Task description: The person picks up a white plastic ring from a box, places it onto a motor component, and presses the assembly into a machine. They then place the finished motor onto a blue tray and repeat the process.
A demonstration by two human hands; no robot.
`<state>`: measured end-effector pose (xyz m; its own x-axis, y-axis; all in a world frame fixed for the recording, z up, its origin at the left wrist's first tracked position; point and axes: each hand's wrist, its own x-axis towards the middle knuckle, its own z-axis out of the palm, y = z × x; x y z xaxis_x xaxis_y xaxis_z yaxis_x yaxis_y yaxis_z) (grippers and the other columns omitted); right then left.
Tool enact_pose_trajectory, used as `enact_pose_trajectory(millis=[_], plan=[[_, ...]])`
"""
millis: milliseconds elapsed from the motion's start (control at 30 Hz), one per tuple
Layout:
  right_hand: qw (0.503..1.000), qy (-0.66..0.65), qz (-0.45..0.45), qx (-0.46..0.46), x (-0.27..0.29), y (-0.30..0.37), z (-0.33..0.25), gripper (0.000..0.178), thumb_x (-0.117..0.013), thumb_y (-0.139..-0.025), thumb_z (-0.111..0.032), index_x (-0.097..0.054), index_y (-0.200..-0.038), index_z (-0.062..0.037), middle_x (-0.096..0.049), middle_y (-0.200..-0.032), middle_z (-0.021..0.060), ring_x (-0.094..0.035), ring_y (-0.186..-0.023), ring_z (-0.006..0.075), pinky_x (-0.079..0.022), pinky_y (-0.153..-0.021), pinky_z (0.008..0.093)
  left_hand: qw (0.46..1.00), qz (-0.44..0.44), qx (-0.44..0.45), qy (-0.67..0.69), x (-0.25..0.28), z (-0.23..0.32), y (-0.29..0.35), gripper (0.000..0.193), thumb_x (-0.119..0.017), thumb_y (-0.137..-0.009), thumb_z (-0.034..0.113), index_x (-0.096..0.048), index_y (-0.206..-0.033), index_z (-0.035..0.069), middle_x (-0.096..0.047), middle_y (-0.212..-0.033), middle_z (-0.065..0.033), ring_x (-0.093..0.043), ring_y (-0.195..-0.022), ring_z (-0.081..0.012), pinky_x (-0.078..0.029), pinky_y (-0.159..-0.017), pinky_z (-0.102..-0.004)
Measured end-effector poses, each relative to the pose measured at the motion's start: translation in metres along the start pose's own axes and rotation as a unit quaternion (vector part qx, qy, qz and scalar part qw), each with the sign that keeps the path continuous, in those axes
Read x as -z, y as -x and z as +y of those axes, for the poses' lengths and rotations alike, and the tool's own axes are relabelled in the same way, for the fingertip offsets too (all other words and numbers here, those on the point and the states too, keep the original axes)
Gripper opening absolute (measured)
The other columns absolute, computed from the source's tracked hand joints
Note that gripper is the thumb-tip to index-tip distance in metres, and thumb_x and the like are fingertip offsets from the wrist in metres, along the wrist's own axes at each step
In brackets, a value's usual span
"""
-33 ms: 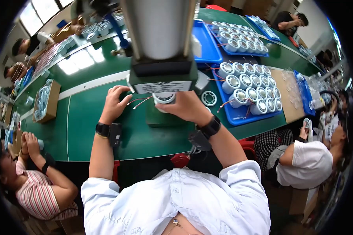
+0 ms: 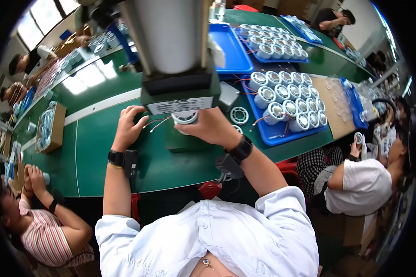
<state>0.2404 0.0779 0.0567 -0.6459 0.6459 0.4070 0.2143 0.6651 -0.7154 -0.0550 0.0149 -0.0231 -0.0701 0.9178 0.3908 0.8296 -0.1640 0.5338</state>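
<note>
Under the head of a green bench press (image 2: 180,87) sits a white round motor housing (image 2: 185,117), with red and white wires (image 2: 158,123) trailing out to its left. My right hand (image 2: 213,127) is closed round the right side of this housing; the press head hides part of the fingers. My left hand (image 2: 128,129) is at the left of the press, holding nothing visible, its thumb apart from the bent fingers. The thumb is close to the wire ends; whether it touches them I cannot tell. A white slotted ring (image 2: 239,116) lies on the table right of the press.
A blue tray (image 2: 282,138) of white housings stands to the right, with another filled tray (image 2: 282,60) and a blue tray (image 2: 226,48) behind. A cardboard box (image 2: 55,134) stands left on the green table (image 2: 97,166). Co-workers sit on both sides.
The whole view has shifted slightly, so the table and press appear further left. Both hands keep nearly the same places, the right still on the housing.
</note>
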Motion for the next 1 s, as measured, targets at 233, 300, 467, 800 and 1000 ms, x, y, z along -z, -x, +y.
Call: enact_pose_trajectory(millis=[233, 300, 467, 800, 1000], plan=[[0.992, 0.023, 0.115, -0.04, 0.058, 0.034, 0.002, 0.064, -0.081, -0.073, -0.025, -0.05, -0.127, -0.0079, -0.058, -0.117, 0.0126, -0.051, -0.112, 0.0311, -0.039, -0.097, 0.0392, 1.0, -0.022, 0.004, 0.009, 0.008, 0.025, -0.001, 0.028, -0.069, -0.084, 0.018, -0.063, -0.106, 0.001, -0.061, -0.107, -0.0124, -0.051, -0.101, -0.0331, -0.042, -0.091, -0.0392], [0.985, 0.083, 0.13, -0.072, 0.079, 0.069, 0.007, 0.065, -0.082, -0.072, -0.029, -0.051, -0.125, -0.0086, -0.059, -0.117, 0.0117, -0.052, -0.114, 0.0311, -0.038, -0.1, 0.0404, 0.999, -0.037, 0.015, -0.013, 0.01, 0.032, 0.0, 0.03, -0.068, -0.086, 0.017, -0.065, -0.112, 0.003, -0.063, -0.112, -0.0164, -0.053, -0.106, -0.0343, -0.041, -0.095, -0.0397], [0.919, 0.323, 0.206, -0.095, 0.129, 0.151, 0.036, 0.064, -0.078, -0.075, -0.043, -0.055, -0.126, -0.0115, -0.05, -0.136, 0.0131, -0.039, -0.133, 0.035, -0.025, -0.11, 0.0485, 0.997, -0.056, 0.014, -0.045, 0.008, 0.015, 0.003, 0.03, -0.068, -0.086, 0.017, -0.066, -0.114, 0.005, -0.065, -0.111, -0.0169, -0.055, -0.105, -0.0333, -0.04, -0.097, -0.0391], [0.84, 0.467, 0.188, -0.202, 0.15, 0.184, 0.079, 0.068, -0.067, -0.083, -0.054, -0.052, -0.136, -0.0132, -0.04, -0.149, 0.0122, -0.026, -0.142, 0.0363, -0.015, -0.114, 0.052, 0.999, -0.028, -0.001, -0.041, 0.004, 0.035, 0.001, 0.03, -0.068, -0.085, 0.016, -0.067, -0.112, 0.005, -0.067, -0.113, -0.0166, -0.056, -0.108, -0.033, -0.041, -0.098, -0.0388], [0.93, 0.301, 0.202, -0.055, 0.128, 0.139, 0.042, 0.048, -0.065, -0.09, -0.035, -0.058, -0.128, -0.0074, -0.052, -0.138, 0.0141, -0.039, -0.135, 0.0352, -0.026, -0.112, 0.0452, 1.0, 0.019, -0.011, 0.004, 0.008, 0.037, 0.004, 0.025, -0.071, -0.082, 0.02, -0.067, -0.102, 0.004, -0.063, -0.109, -0.0131, -0.053, -0.107, -0.0354, -0.043, -0.095, -0.042]])
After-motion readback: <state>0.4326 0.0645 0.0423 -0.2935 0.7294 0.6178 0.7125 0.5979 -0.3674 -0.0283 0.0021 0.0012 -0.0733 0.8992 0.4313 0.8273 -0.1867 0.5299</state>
